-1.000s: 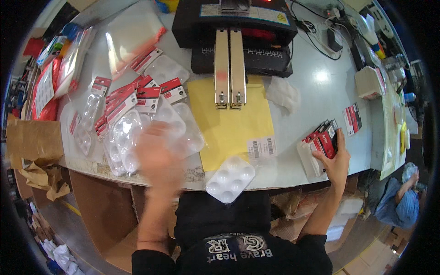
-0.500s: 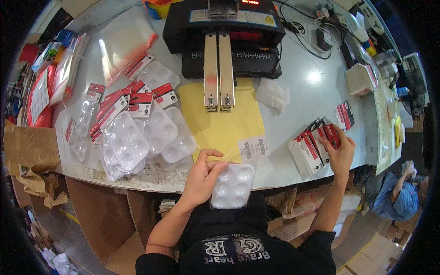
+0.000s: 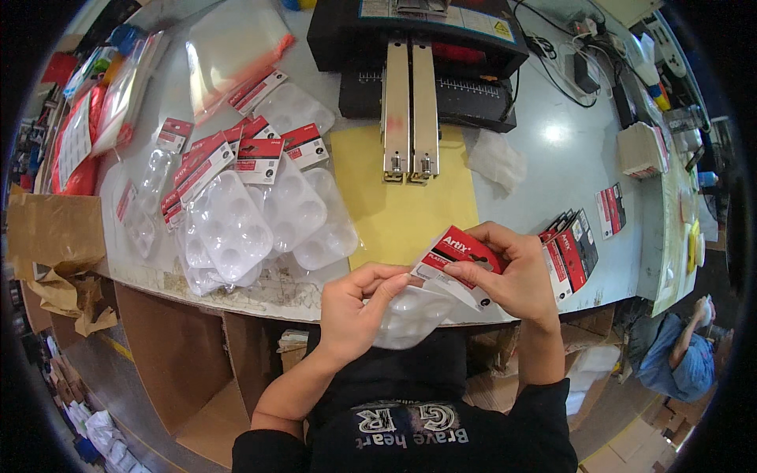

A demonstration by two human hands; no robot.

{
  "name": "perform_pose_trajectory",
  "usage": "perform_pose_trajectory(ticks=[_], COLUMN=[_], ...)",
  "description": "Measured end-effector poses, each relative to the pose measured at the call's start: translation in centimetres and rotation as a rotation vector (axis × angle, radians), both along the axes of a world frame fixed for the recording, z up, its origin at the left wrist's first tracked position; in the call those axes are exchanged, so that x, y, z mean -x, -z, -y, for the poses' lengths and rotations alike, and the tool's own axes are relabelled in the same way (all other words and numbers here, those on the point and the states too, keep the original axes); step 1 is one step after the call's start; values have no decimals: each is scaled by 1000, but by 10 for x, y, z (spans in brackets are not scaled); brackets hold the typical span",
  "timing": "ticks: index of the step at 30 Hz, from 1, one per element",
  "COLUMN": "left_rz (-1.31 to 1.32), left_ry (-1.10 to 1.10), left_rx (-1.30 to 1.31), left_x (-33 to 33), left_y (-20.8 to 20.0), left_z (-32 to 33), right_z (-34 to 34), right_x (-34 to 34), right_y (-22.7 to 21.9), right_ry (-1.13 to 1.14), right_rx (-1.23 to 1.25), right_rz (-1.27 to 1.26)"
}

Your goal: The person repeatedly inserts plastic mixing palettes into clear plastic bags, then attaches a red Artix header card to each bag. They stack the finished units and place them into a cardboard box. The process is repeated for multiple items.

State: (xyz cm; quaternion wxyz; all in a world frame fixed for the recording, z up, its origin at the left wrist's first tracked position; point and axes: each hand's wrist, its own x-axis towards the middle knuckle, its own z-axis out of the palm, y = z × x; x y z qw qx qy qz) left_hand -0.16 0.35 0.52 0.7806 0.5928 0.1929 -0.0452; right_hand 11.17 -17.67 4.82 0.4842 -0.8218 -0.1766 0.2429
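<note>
From where I stand, two hands work together at the near edge of the worktop (image 3: 552, 181); taking them as the clock's centre, twelve points away from the person. The left hand (image 3: 355, 315) has thumb and fingers pinched on the upper edge of one white palette (image 3: 410, 319), which hangs just over the worktop's near edge, at six. The right hand (image 3: 516, 272) clasps one red-and-white card (image 3: 457, 251), thumb on top, held against the palette's upper right edge.

At three, near the right hand, stands one bunch of red cards (image 3: 574, 260), overlapping so I can't count them; one loose card (image 3: 611, 210) lies at two. One white cloth (image 3: 498, 162) sits at one. At twelve is one black machine (image 3: 430, 39) with two metal bars (image 3: 410, 110) reaching over one yellow sheet (image 3: 398, 213). At ten lies a heap of carded packets (image 3: 236, 229), at least four white palettes among them, with two smaller packets (image 3: 159, 173) on its outer side. One stack of clear bags (image 3: 233, 55) lies at eleven.
</note>
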Motion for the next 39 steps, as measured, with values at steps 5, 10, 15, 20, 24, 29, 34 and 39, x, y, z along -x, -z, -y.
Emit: perform_pose_trajectory(ticks=[5, 10, 15, 20, 24, 29, 34, 39], left_rz=[28, 21, 62, 59, 61, 80, 44, 17], left_ry=[0, 15, -2, -287, -264, -282, -239, -188], left_rx=[-134, -181, -296, -243, -240, -229, -322, -570], left_x=[0, 0, 1, -2, -3, -6, 0, -13], left_y=[0, 1, 4, 14, 20, 22, 18, 23], left_z=[6, 3, 5, 0, -4, -4, -3, -8], right_z=[-3, -6, -4, 16, 25, 24, 20, -9], right_x=[2, -4, -10, -4, 8, 13, 26, 24], right_y=[2, 0, 4, 16, 31, 42, 38, 52], right_ry=[-1, -113, -97, -14, 62, 116, 186, 339], right_rx=[-42, -19, -84, 74, -181, -234, -308, -384], right_rz=[37, 88, 253, -225, -474, -509, -553, -523])
